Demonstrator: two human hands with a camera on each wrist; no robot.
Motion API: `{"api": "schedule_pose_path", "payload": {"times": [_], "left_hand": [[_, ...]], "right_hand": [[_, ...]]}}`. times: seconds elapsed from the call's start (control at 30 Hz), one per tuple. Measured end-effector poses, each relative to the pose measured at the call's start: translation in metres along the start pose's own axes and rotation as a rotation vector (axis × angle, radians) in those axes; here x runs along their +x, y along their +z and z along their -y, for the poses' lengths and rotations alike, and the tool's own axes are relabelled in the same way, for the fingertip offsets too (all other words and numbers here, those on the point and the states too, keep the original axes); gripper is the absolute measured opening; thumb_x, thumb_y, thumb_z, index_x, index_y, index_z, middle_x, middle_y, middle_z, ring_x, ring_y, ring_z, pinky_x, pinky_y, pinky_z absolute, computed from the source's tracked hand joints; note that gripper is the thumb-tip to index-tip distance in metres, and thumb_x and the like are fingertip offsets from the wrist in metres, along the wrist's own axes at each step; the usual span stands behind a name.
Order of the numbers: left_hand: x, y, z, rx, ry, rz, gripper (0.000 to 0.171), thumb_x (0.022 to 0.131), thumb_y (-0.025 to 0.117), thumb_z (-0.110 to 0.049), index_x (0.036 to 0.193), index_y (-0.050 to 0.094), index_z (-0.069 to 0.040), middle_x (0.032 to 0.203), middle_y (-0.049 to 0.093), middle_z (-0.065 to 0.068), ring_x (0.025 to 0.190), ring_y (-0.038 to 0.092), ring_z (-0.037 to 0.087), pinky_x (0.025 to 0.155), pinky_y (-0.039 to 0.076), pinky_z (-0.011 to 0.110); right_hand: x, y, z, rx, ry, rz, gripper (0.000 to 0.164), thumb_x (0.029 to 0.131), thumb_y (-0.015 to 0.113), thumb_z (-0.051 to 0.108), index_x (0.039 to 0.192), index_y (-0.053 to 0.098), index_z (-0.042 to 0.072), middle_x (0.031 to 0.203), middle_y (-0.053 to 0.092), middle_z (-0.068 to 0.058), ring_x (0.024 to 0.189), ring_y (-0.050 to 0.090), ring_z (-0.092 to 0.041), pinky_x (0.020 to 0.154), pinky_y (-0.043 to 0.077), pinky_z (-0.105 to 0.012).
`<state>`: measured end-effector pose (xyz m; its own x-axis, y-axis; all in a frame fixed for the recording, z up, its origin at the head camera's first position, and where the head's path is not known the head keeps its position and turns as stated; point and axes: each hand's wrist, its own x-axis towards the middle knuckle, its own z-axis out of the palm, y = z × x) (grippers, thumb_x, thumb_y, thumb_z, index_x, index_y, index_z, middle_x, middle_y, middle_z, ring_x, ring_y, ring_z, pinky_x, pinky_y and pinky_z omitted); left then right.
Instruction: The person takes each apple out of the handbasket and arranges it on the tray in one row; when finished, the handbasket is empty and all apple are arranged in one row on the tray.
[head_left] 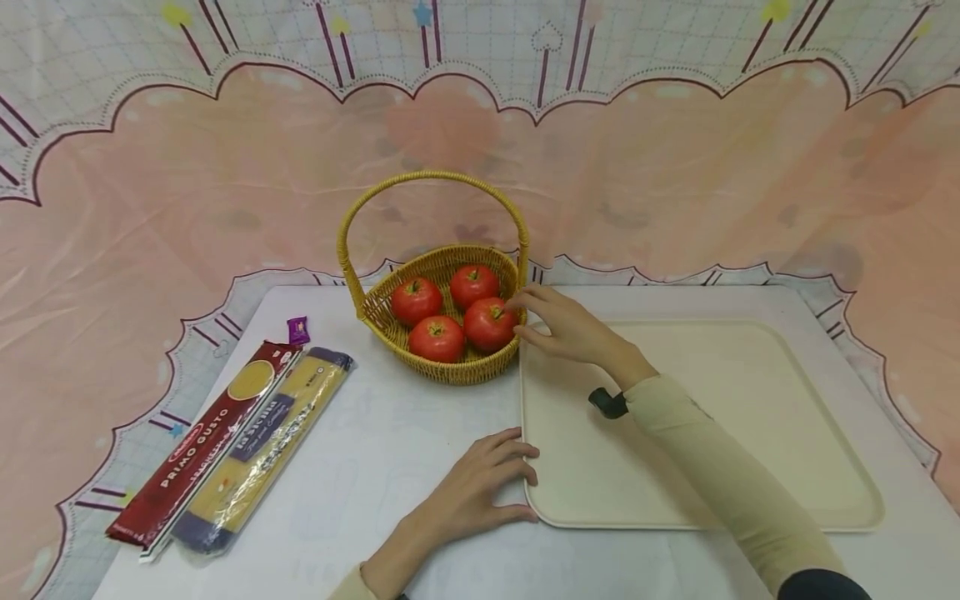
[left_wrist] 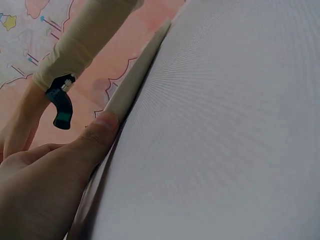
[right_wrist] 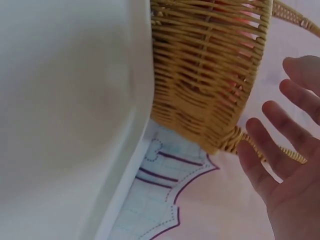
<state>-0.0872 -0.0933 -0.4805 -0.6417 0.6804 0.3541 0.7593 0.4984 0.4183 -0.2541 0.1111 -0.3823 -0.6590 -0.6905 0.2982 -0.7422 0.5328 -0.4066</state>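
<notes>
A yellow wicker basket (head_left: 465, 373) with a tall arched handle holds several red tomatoes. My right hand (head_left: 566, 325) hovers at its right rim, fingertips overlapping the nearest tomato (head_left: 487, 327) in the head view. In the right wrist view that hand's fingers (right_wrist: 272, 132) are spread apart beside the woven wall, with nothing between them. A cream rectangular tray (head_left: 712, 408) lies under my right forearm. My left hand (head_left: 472, 483) rests at the tray's lower left edge, fingers loosely bent. Up close in the left wrist view, its thumb (left_wrist: 102, 130) touches the tray's side.
Left of the basket, a red spaghetti pack (head_left: 202, 442) and a yellow-and-blue pasta pack (head_left: 262, 450) lie side by side, slanted. A small purple wrapped candy (head_left: 297, 331) sits just above them. Patterned pink cloth (head_left: 645, 183) hangs behind the white table (head_left: 390, 433).
</notes>
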Motion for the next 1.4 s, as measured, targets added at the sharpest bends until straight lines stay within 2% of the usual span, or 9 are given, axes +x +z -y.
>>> {"api": "schedule_pose_path", "payload": {"times": [0.2, 0.47, 0.7, 0.97, 1.2, 1.4], "left_hand": [[0.000, 0.000, 0.000, -0.007, -0.004, 0.023, 0.034, 0.078, 0.069, -0.051, 0.101, 0.059, -0.029, 0.130, 0.053, -0.010, 0.137, 0.038, 0.020, 0.110, 0.033, 0.040], [0.001, 0.000, 0.000, 0.000, -0.010, 0.029, 0.034, 0.080, 0.067, -0.053, 0.102, 0.058, -0.029, 0.130, 0.052, -0.011, 0.136, 0.037, 0.020, 0.109, 0.033, 0.040], [0.000, 0.001, 0.001, 0.001, 0.004, 0.018, 0.033, 0.080, 0.066, -0.053, 0.102, 0.058, -0.029, 0.129, 0.052, -0.010, 0.136, 0.038, 0.020, 0.108, 0.034, 0.040], [0.000, 0.002, 0.001, -0.006, -0.010, 0.027, 0.034, 0.080, 0.066, -0.053, 0.103, 0.058, -0.029, 0.130, 0.052, -0.010, 0.136, 0.037, 0.020, 0.109, 0.033, 0.042], [0.001, 0.001, 0.000, -0.019, -0.019, 0.032, 0.034, 0.079, 0.069, -0.051, 0.103, 0.059, -0.029, 0.131, 0.052, -0.011, 0.136, 0.037, 0.019, 0.109, 0.033, 0.041], [0.000, 0.002, 0.001, -0.012, 0.002, 0.017, 0.034, 0.080, 0.066, -0.053, 0.102, 0.058, -0.030, 0.130, 0.052, -0.011, 0.135, 0.038, 0.020, 0.108, 0.034, 0.041]], "right_hand": [[0.012, 0.002, 0.006, -0.033, 0.006, 0.040, 0.036, 0.090, 0.063, 0.024, 0.123, 0.057, 0.011, 0.121, 0.054, -0.006, 0.109, 0.054, -0.022, 0.095, 0.047, -0.040], [0.029, 0.007, 0.009, -0.052, -0.039, 0.088, 0.042, 0.090, 0.063, 0.026, 0.128, 0.053, 0.013, 0.127, 0.049, -0.007, 0.107, 0.055, -0.022, 0.094, 0.048, -0.037], [0.042, 0.007, 0.017, -0.107, 0.050, 0.218, 0.054, 0.089, 0.063, 0.033, 0.137, 0.045, 0.017, 0.139, 0.040, -0.010, 0.113, 0.054, -0.028, 0.096, 0.047, -0.044], [0.057, 0.011, 0.022, -0.117, 0.145, 0.384, 0.058, 0.086, 0.067, 0.031, 0.138, 0.044, 0.020, 0.139, 0.038, -0.009, 0.121, 0.048, -0.031, 0.104, 0.040, -0.048], [0.067, 0.014, 0.023, -0.125, 0.192, 0.452, 0.059, 0.086, 0.068, 0.030, 0.139, 0.044, 0.022, 0.140, 0.038, -0.007, 0.129, 0.040, -0.032, 0.108, 0.034, -0.051], [0.072, 0.019, 0.020, -0.124, 0.179, 0.479, 0.058, 0.086, 0.067, 0.035, 0.138, 0.045, 0.025, 0.143, 0.035, -0.005, 0.129, 0.040, -0.035, 0.108, 0.032, -0.052]]}}
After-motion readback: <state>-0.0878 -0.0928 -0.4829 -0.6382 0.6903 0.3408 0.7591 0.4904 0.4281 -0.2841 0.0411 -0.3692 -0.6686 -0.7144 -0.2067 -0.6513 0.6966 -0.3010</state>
